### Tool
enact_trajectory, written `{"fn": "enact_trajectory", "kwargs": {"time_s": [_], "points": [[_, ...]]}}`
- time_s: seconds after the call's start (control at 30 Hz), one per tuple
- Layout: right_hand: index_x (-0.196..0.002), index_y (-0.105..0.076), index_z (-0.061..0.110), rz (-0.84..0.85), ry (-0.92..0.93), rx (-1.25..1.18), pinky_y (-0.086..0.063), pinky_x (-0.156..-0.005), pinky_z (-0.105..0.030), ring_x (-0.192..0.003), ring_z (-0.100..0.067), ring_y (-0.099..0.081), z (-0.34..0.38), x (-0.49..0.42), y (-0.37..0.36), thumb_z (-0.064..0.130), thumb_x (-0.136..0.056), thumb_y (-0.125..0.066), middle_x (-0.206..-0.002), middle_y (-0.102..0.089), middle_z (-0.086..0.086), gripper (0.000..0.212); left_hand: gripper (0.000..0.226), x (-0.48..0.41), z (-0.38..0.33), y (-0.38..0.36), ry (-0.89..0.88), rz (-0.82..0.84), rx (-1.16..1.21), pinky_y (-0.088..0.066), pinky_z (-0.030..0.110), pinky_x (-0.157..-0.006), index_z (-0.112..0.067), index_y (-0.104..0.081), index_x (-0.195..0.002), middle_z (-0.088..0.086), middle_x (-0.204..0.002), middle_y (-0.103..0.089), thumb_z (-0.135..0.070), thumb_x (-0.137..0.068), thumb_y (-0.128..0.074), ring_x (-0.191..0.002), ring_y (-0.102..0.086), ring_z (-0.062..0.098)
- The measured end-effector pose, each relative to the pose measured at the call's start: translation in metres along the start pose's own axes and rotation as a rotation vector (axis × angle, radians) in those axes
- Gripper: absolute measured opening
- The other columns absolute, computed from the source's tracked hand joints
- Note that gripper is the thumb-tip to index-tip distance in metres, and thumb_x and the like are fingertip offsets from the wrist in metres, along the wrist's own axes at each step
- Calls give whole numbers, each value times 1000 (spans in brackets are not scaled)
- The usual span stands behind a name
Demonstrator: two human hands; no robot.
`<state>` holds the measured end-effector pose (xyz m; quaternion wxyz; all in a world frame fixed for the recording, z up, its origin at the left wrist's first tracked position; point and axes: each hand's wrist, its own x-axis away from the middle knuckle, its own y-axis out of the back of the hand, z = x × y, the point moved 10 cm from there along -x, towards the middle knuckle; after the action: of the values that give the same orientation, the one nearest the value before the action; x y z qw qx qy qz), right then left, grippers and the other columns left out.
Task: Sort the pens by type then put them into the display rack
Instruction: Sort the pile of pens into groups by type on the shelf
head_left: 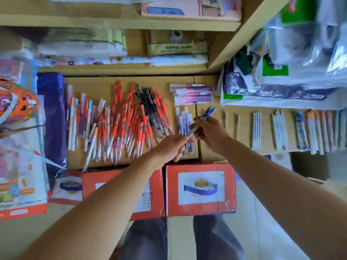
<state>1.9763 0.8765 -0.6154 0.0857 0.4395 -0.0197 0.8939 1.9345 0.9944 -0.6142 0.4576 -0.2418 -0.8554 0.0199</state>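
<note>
While the two hands meet above the cardboard sheet (97, 87), the head view looks straight down on the sorting. The left hand (171, 147) has its fingers curled and pinches the lower end of a clear pen (191, 132), which slants up and to the right. The right hand (211, 133) is wrapped round a bunch of blue-capped pens (210, 111), their caps poking out above the knuckles. The clear pen's upper end runs into that same grip, and how far in it sits is hidden by the fingers.

Under the hands, flat on the cardboard, lies a small group of blue-and-white pens (183, 119). Just behind them sits a neat stack of pink-and-purple pens (191, 93). Left of centre sprawls the big heap of red-grip pens (127, 126), with a few black pens (147, 101) lying across its far end. Further left is a loose row of pastel pens (78, 117), beside a dark blue pouch (52, 117).

Off to the right, on a wooden ledge (244, 121), small bunches of pens (279, 131) lie side by side, well apart from the heap. Nearest the camera stand two red boxes (201, 171), touching the cardboard's front edge.
</note>
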Motion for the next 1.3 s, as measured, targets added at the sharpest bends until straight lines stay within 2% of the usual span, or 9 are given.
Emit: {"fn": "enact_trajectory", "kwargs": {"time_s": [0.13, 0.27, 0.37, 0.43, 0.57, 0.73, 0.9, 1.07, 1.3], "points": [[-85, -56, 10, 91, 15, -39, -39, -52, -20, -51, -11, -49, -7, 2, 32, 0, -96, -47, -72, -56, -10, 17, 34, -21, -11, -36, -35, -109, -101, -24, 22, -43, -17, -43, -74, -1, -61, -30, -28, -104, -33, -41, -27, 8], [-86, -59, 9, 186, 71, 102, -39, -52, -18, -51, -8, -51, -9, 5, 73, 3, -96, -50, -69, -55, -9, 14, 35, -45, -20, -78, -96, -168, -341, -35, 28, -52, -13, -53, -79, 1, -57, -44, -32, -102, -37, -44, -44, 12], [-83, -59, 9, 128, 145, 277, -38, -47, -16, -44, -1, -48, 2, 1, 132, 2, -95, -52, -66, -55, -4, 16, 32, -67, -19, -113, -79, -199, -506, -42, 35, -66, -2, -58, -98, 12, -73, -56, -30, -100, -42, -69, -56, 28], [-80, -59, 10, 59, 168, 365, -37, -49, -21, -46, -6, -46, 10, -4, 185, 3, -95, -53, -62, -52, -2, 17, 26, -82, -29, -139, -127, -263, -635, -43, 37, -75, -3, -59, -96, 15, -89, -63, -24, -99, -43, -87, -60, 29], [-82, -63, 1, -81, 178, 666, -36, -53, -26, -54, -16, -45, 24, -15, 303, 16, -94, -58, -60, -51, -4, 20, 15, -110, -61, -207, -251, -315, -854, -39, 30, -70, -15, -56, -85, 6, -92, -58, -16, -94, -45, -92, -58, 27], [-86, -63, 1, -203, 110, 991, -34, -55, -30, -71, -27, -56, 21, -33, 416, 30, -92, -60, -78, -63, -13, 29, 26, -152, -87, -299, -414, -252, -1135, -40, 38, -93, -16, -61, -114, 5, -119, -56, -11, -90, -49, -114, -48, 25], [-110, -58, 10, -207, 202, 1106, -35, -61, -27, -77, -23, -56, 23, -55, 434, 27, -88, -65, -90, -65, -8, 28, 47, -190, -89, -357, -466, -158, -1354, -28, 39, -106, -21, -46, -137, 2, -150, -34, -14, -91, -51, -139, -24, 26], [-113, -52, 9, -207, 292, 1096, -52, -68, -39, -85, -32, -62, 21, -72, 425, 20, -85, -68, -93, -66, -14, 34, 57, -217, -74, -367, -381, -104, -1557, -18, 42, -113, -25, -30, -147, 0, -158, -16, -23, -93, -49, -147, -2, 25], [-112, -50, 5, -229, 310, 1042, -49, -66, -39, -83, -32, -61, 18, -82, 426, 19, -83, -69, -91, -63, -14, 37, 44, -223, -88, -370, -443, -208, -1553, -28, 39, -101, -21, -50, -131, 9, -137, -36, -24, -87, -54, -127, -31, 29]]}}
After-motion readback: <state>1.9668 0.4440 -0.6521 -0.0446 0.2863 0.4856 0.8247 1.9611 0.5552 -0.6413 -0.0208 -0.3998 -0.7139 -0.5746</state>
